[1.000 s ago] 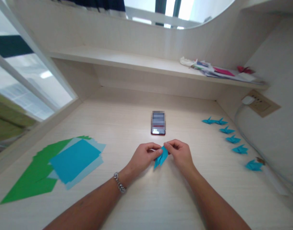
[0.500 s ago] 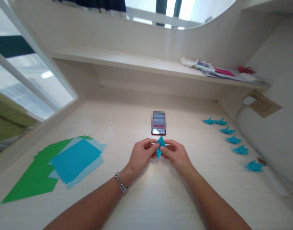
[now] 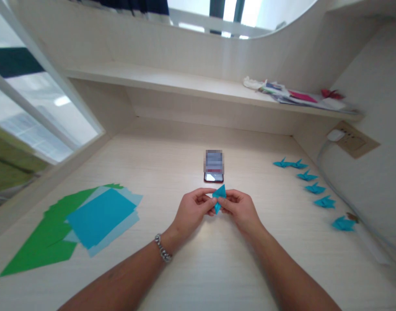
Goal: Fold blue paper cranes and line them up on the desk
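Note:
Between my two hands is a small piece of folded blue paper [image 3: 220, 191], its upper flap pointing up and to the right and a narrow tip pointing down. My left hand [image 3: 196, 207] pinches its left side between thumb and fingers. From the other side my right hand [image 3: 239, 206] grips it, thumb pressed on the middle. The fingers behind the paper are partly hidden. Just beyond my hands a phone [image 3: 214, 176] lies on the desk, its screen blurred out.
Blue sheets [image 3: 102, 218] lie over green sheets [image 3: 39, 246] at the left. Several folded blue paper cranes [image 3: 315, 188] line the right side, near a grey cable [image 3: 330, 183] running from a wall socket [image 3: 353, 139]. Papers [image 3: 298, 96] rest on the shelf [image 3: 159, 82] above.
The folded paper has tilted, its top swinging to the right, and its upper flap looks wider. My thumbs have shifted slightly on it; both hands still hold it.

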`<action>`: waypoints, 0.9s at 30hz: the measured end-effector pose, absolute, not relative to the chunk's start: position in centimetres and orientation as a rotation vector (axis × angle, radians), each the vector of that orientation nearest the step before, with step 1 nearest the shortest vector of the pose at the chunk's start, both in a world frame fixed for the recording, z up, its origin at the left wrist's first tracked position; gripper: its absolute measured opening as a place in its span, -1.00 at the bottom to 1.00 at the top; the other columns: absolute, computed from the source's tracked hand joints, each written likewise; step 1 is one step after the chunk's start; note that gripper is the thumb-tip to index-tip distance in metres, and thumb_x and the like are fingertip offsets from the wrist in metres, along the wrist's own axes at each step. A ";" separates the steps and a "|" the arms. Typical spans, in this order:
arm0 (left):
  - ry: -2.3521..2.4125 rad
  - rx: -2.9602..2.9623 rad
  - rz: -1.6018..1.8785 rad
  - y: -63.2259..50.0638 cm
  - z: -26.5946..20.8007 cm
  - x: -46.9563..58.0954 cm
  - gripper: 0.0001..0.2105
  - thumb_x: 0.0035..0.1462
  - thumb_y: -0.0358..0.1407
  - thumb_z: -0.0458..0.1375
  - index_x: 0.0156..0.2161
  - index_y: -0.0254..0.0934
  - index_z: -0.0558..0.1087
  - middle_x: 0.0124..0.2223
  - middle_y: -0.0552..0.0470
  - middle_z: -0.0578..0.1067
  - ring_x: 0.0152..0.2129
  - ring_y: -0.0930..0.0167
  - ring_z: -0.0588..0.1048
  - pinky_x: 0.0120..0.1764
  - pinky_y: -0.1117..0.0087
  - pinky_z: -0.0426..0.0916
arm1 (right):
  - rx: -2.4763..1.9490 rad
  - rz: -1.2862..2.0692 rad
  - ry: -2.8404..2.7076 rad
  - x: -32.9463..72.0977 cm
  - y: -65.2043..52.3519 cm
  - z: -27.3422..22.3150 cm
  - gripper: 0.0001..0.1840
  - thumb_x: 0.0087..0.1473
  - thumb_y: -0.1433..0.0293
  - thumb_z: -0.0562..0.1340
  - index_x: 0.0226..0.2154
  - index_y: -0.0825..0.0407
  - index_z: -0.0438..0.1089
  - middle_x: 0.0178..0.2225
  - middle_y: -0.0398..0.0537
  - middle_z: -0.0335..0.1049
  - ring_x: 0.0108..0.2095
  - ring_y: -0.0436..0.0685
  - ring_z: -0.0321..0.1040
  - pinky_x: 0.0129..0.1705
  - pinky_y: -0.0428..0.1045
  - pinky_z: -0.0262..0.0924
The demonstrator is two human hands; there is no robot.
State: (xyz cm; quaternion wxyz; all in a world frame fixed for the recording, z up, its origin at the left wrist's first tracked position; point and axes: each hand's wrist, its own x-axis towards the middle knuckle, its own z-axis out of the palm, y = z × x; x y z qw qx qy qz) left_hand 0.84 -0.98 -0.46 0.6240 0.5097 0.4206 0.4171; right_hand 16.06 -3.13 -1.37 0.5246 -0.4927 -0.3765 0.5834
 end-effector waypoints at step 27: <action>0.864 1.064 0.873 -1.4 -0.3 1.1 -0.52 -0.03 -0.28 0.30 0.00 -0.42 0.34 -0.54 0.08 0.47 -0.62 0.46 0.46 -0.52 0.46 0.35 | -1.184 1.165 -0.935 15.8 -3.1 -1.4 -0.74 -0.16 0.30 0.40 -0.35 0.07 0.52 -0.44 -0.05 0.52 -0.47 0.06 0.37 -0.37 -0.01 0.26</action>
